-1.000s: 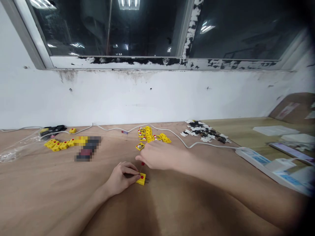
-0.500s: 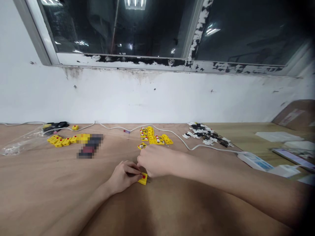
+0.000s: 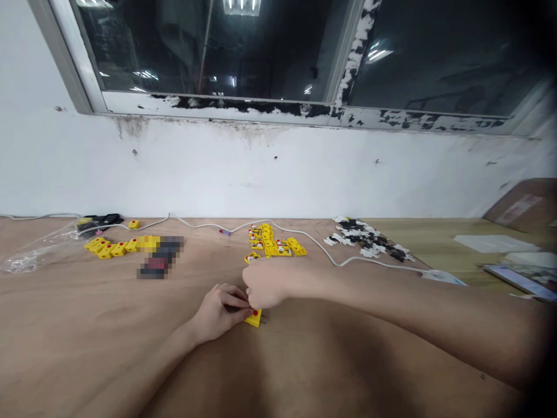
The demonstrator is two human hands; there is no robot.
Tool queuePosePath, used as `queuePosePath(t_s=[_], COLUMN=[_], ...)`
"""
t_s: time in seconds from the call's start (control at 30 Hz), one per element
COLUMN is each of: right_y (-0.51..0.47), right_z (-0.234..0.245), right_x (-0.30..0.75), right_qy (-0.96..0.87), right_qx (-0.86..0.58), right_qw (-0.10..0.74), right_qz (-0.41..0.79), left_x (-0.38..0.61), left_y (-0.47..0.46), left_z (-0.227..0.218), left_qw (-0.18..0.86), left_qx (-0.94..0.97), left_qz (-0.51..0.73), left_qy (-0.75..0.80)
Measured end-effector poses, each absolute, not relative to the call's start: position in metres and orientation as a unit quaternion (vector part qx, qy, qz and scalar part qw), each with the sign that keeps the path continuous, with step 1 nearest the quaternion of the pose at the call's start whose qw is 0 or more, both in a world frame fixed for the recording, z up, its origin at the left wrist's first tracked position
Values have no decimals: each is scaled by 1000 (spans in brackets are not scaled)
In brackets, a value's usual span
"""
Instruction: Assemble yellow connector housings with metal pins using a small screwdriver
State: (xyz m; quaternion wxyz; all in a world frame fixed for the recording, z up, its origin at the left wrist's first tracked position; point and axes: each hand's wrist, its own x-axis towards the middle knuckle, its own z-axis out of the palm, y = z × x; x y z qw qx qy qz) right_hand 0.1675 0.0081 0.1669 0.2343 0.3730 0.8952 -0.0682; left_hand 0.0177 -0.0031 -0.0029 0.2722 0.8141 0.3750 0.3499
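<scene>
My left hand (image 3: 221, 312) pinches a small yellow plug (image 3: 253, 320) at its left edge, down on the wooden table. The plug has a red button on top, and thin metal pins stick out to its right. Directly above it, my right hand (image 3: 267, 283) is closed in a fist-like grip, close against the left fingertips. Whatever the right fingers hold is hidden behind the hand. Just beyond that hand lies a single open yellow housing (image 3: 251, 256). Behind it sits a cluster of open yellow housings (image 3: 270, 241) with red and white parts inside.
Several yellow plugs (image 3: 112, 248) with red buttons line the left side, near a clear plastic bag (image 3: 39, 249). Black and white small parts (image 3: 369, 238) are heaped at the back right. A white cable (image 3: 322, 252) crosses the table towards a power strip (image 3: 444, 277). A phone (image 3: 520, 281) lies far right.
My right hand has shifted slightly, and its forearm now covers more of the power strip. The left hand keeps its pinch on the yellow plug, which has barely moved.
</scene>
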Motion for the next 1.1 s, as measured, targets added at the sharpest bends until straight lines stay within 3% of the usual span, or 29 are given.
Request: queuePosePath(t_s=[0.17,0.37,0.5,0.67,0.83,1.1], right_y=[8,5,10,6,3,8], right_z=[175,176,167,167,172,165], right_x=[167,182,180,173,184,184], right_qy=[873,940,944,906,934,932], right_qx=[410,257,264,346,303,305], right_qw=[256,219,197,241,190,194], right_qz=[-61,46,9,-47,-27,-28], left_x=[17,17,17,16,16,10], left_y=[-3,-1,-1,-2,-1,1], left_z=[-6,-9,-9,-8,-10,-10], left_qw=[267,284,280,278,282,274], left_qx=[814,806,810,811,810,828], left_qz=[340,346,343,344,342,335], left_qy=[387,388,385,383,383,356])
